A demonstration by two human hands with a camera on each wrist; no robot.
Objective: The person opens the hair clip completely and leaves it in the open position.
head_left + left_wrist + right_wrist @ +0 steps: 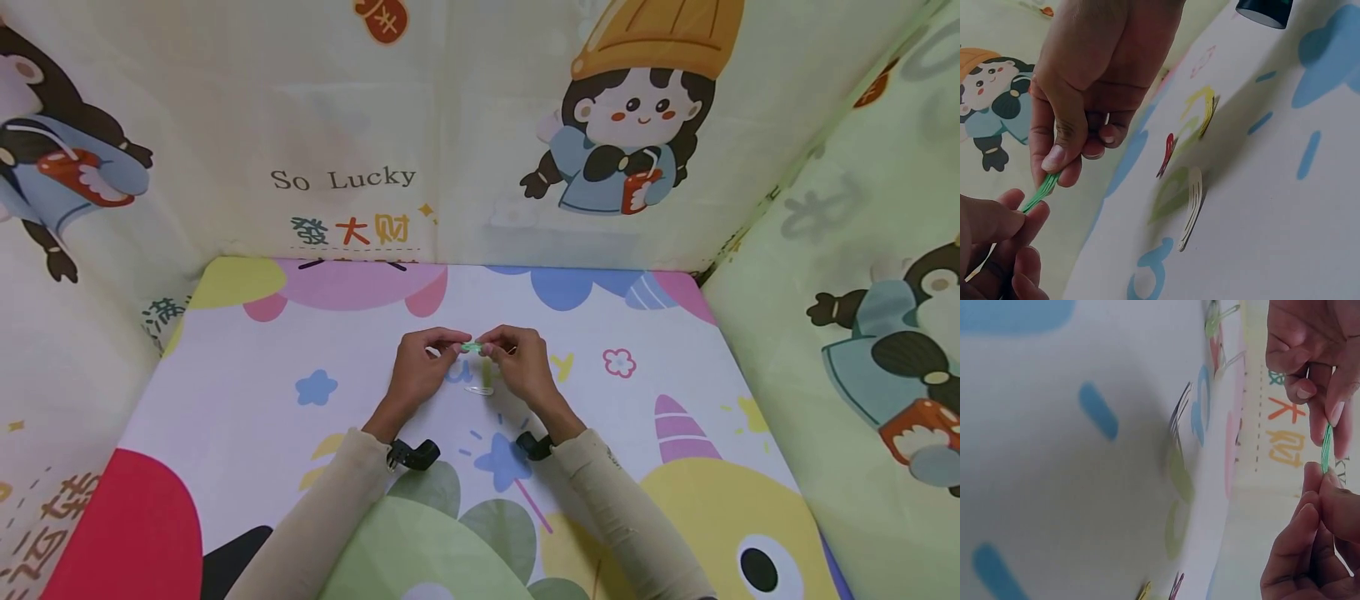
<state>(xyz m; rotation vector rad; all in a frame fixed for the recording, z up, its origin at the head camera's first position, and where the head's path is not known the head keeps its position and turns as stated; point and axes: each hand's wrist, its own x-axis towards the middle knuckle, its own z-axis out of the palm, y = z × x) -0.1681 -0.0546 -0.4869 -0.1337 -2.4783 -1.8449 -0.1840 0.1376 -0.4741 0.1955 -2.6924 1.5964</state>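
A small green snap hair clip (472, 347) is held up between both hands above the table. My left hand (420, 367) pinches one end between thumb and fingers. The other end is pinched by my right hand (521, 363). In the left wrist view, the green clip slants between the two sets of fingertips. Below the hands a white hair clip (1192, 209) lies on the cloth. Beyond it are a red hair clip (1166, 154) and a yellow one (1208, 116). The right wrist view also shows a light green hair clip (1212, 324) on the left hand's side.
A white printed cloth (247, 400) with colourful cartoon shapes covers the table. Printed fabric walls (480, 125) stand behind it and on both sides. Dark cameras are strapped to both wrists, including a left wrist camera (420, 455).
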